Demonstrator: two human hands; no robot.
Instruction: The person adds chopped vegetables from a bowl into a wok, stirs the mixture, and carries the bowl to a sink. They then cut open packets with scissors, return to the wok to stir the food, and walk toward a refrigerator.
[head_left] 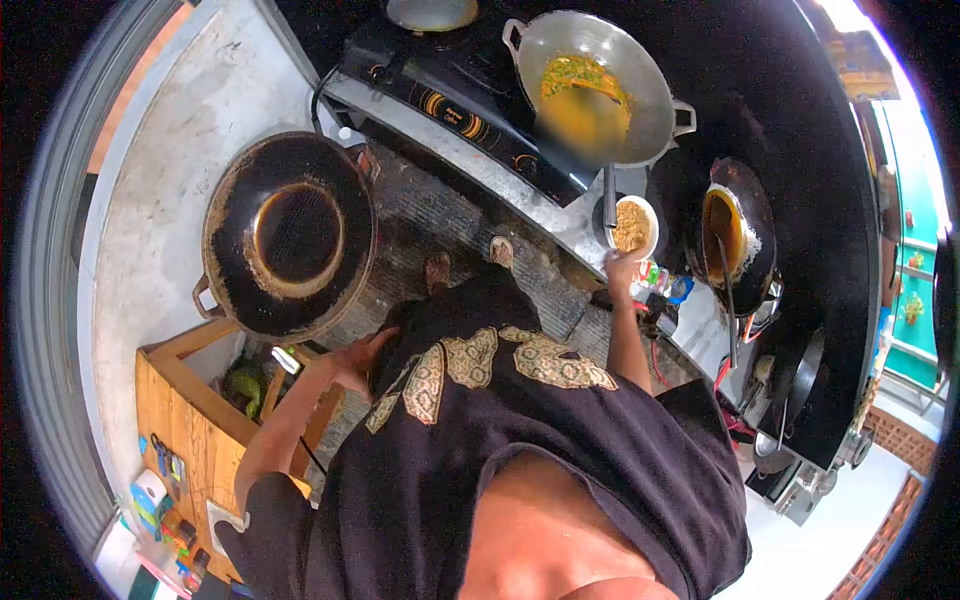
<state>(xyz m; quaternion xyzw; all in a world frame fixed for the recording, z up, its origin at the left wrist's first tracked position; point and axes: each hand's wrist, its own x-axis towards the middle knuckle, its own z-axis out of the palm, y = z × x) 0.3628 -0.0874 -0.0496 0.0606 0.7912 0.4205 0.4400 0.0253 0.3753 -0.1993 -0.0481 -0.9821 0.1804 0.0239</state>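
At the counter, my right hand (624,268) is closed on the near side of a white bowl (654,232) of brown, crumbly food (631,226). Just beyond the bowl, a big metal wok (650,75) on the stove contains yellow food with green bits (578,72). A dark utensil handle (610,200) reaches from the wok's near edge down over the bowl; a blur hides its other end. My left hand (358,364) lies against the dark shirt at my hip with fingers spread, some of them hidden, and holds nothing visible.
A large blackened wok (215,240) stands at the left, above a wooden stand (165,400). On the right is a dark pan (755,205) of brown liquid with a utensil in it. A plastic bottle (658,280) lies beside my right hand. The stove front (455,115) borders the walkway.
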